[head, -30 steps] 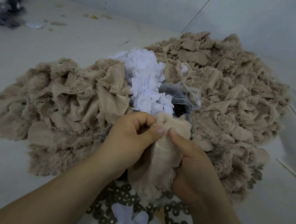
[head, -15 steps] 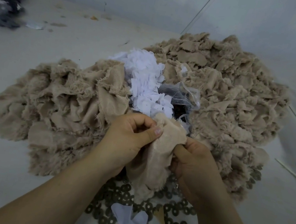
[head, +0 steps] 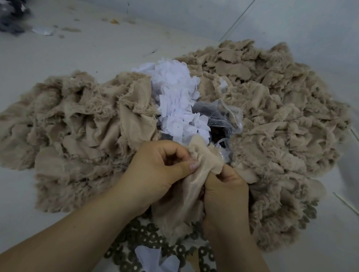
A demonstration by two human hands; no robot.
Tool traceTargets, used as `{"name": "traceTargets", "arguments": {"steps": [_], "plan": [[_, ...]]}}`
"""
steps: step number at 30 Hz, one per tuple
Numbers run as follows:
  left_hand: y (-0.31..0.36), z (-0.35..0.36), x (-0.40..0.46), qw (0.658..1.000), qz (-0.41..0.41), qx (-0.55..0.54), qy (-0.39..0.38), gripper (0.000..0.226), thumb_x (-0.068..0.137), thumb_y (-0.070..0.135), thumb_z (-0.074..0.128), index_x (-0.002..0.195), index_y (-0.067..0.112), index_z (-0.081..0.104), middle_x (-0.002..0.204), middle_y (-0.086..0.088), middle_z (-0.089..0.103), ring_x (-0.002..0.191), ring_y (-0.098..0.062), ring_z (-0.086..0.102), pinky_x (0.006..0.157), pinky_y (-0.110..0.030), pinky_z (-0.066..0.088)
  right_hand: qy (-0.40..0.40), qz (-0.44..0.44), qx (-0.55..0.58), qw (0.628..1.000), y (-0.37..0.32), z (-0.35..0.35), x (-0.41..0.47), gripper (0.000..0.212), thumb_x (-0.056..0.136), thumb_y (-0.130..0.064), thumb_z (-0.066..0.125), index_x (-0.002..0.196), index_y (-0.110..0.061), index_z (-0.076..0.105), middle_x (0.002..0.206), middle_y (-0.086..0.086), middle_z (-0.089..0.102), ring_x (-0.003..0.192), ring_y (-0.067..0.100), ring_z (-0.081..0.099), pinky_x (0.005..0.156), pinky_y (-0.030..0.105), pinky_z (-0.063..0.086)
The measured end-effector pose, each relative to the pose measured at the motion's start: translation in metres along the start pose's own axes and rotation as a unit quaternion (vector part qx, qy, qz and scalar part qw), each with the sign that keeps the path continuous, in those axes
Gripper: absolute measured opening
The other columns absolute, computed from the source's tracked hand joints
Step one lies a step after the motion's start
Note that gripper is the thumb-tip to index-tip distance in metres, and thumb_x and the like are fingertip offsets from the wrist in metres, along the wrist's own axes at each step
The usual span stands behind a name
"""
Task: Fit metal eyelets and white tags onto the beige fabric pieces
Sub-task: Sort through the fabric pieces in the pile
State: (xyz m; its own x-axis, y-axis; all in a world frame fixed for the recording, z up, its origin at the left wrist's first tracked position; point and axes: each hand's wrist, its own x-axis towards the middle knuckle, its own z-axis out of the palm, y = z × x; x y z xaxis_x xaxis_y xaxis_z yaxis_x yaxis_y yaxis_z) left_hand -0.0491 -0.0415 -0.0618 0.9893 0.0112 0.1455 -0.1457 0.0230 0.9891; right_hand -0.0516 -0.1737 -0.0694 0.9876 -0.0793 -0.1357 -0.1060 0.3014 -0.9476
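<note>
Both the left hand and right hand pinch one unlabelled beige fabric piece.

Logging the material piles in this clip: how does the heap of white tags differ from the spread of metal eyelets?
The white tags are pale, flat, soft-looking pieces; the metal eyelets are dark rings with open centres. The tags are heaped up between the two beige fabric piles, beyond the hands; the eyelets lie spread low, nearest the person, under the forearms. Both are loose stock, and a few tags lie among the eyelets.
</note>
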Motion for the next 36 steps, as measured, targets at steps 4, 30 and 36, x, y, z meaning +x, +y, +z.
{"name": "traceTargets", "arguments": {"steps": [4, 30, 36], "plan": [[-0.001, 0.0, -0.001, 1.0, 0.005, 0.015, 0.021, 0.015, 0.083, 0.012, 0.075, 0.069, 0.018, 0.072, 0.073, -0.02, 0.067, 0.063, -0.018, 0.059, 0.061, -0.032, 0.051, 0.012, -0.043, -0.052, 0.998, -0.002, 0.0, -0.002, 0.024, 0.087, 0.004, 0.067, 0.079, -0.015, 0.08, 0.081, 0.02, 0.075, 0.075, 0.035, 0.065, 0.075, 0.058, 0.056], [0.007, 0.005, -0.002, 0.999, -0.031, -0.026, 0.02, 0.021, 0.085, 0.009, 0.072, 0.067, 0.019, 0.074, 0.065, -0.003, 0.068, 0.061, -0.012, 0.061, 0.057, -0.023, 0.051, -0.082, 0.096, 0.137, 0.982, -0.005, -0.007, -0.002, 0.031, 0.084, -0.016, 0.068, 0.112, -0.004, 0.073, 0.114, 0.019, 0.072, 0.108, 0.031, 0.069, 0.096, 0.044, 0.054], [0.009, 0.009, -0.002, 0.999, -0.01, 0.009, 0.044, 0.022, 0.091, 0.005, 0.066, 0.07, 0.01, 0.068, 0.066, -0.015, 0.064, 0.061, -0.018, 0.057, 0.056, -0.031, 0.051, -0.061, 0.07, 0.143, 0.985, -0.006, -0.004, -0.005, 0.033, 0.082, -0.017, 0.069, 0.112, -0.002, 0.073, 0.11, 0.019, 0.073, 0.105, 0.032, 0.071, 0.089, 0.042, 0.058]]}}
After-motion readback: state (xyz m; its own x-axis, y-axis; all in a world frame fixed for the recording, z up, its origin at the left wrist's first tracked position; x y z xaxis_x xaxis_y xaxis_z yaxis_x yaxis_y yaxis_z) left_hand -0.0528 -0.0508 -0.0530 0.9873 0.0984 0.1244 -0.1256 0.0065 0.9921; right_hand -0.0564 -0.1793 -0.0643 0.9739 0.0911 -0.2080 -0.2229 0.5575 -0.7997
